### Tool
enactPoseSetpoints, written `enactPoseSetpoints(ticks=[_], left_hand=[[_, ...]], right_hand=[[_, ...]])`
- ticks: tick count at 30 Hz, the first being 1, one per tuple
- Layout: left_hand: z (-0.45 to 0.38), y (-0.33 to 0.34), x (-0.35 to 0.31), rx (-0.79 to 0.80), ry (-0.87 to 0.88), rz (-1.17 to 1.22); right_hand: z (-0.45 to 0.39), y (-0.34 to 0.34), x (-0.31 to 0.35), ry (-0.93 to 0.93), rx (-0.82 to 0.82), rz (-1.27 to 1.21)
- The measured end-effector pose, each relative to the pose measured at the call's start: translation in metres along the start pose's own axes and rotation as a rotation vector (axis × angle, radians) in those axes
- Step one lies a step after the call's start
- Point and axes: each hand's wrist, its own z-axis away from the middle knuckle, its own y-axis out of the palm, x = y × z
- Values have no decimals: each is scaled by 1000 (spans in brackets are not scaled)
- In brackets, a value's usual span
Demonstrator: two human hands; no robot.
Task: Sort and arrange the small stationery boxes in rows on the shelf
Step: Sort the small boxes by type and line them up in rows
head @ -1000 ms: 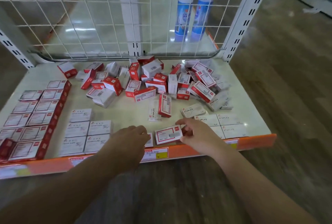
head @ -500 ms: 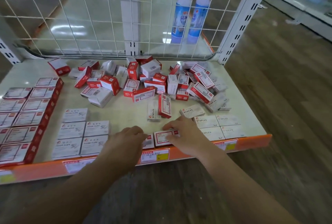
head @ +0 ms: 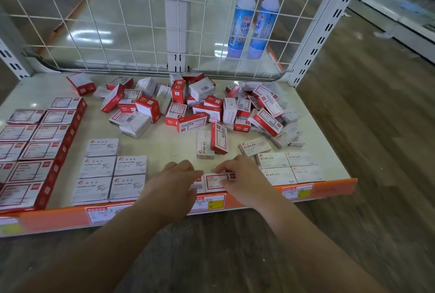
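Head view of a shelf (head: 164, 149) during sorting. At the front edge, near its middle: a red-bordered staple box (head: 216, 182) lying flat, label up, long axis parallel to that edge. Right hand (head: 242, 179) on the box's right end, fingertips pinching its far and near edges. Left hand (head: 171, 184) just beside the box's left end, fingers curled down over a second small box (head: 196, 184) (mostly hidden; actual grip on it not discernible). Box thus between the two hands, touching the right, with the right hand's grip the nearer and better placed for any sliding.

Toward the front right corner: a two-by-two block of white staple boxes (head: 288, 168), well squared. Left of centre: white paper-clip boxes (head: 113, 170) in rows. Along the left edge: larger red boxes (head: 35, 149) in two columns. Across the back half: an unsorted heap of mixed boxes (head: 211, 109).

Judgement: step in hand is seating the red-bordered box squarely against the front edge, starting a new row; heap still large, so task roughly half done.
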Motion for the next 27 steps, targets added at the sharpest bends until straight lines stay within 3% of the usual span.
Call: enactPoseSetpoints(ticks=[12, 18, 27], left_hand=[[-7, 3, -2, -33, -24, -6], [-5, 2, 1, -127, -110, 168], [-10, -4, 11, -91, -149, 153]], right_hand=[[-3, -2, -3, -7, -21, -31], [-17, -12, 5, 99, -222, -134], [-46, -6, 12, 242, -235, -173]])
